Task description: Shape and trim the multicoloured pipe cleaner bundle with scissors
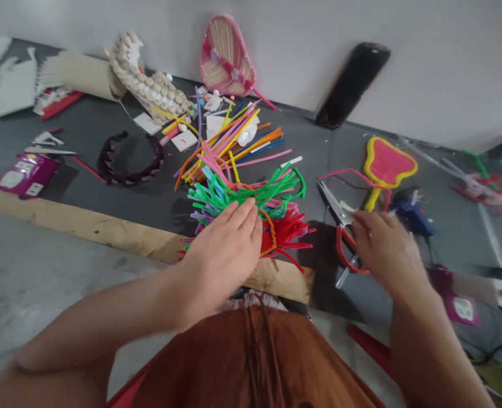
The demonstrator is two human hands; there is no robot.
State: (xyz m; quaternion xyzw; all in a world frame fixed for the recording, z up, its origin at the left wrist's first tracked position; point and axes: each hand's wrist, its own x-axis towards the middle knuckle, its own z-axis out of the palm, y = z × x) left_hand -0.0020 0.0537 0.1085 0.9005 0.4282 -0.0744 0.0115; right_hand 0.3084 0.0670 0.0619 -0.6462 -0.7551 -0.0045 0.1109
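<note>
I see the left hand [229,238] laid flat, fingers straight and not clenched, over the green pipe cleaners [274,188] and red pipe cleaners [292,229] beneath it; the right hand [389,246] curls at the red-handled scissors [339,212], though I cannot tell whether it grasps them. I'd press lightly and evenly with the left palm, so the fuzzy stems lie unbent, with the right fingertips clear of the blades.

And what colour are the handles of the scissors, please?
The scissors have red handles, best seen in the head view.
</note>
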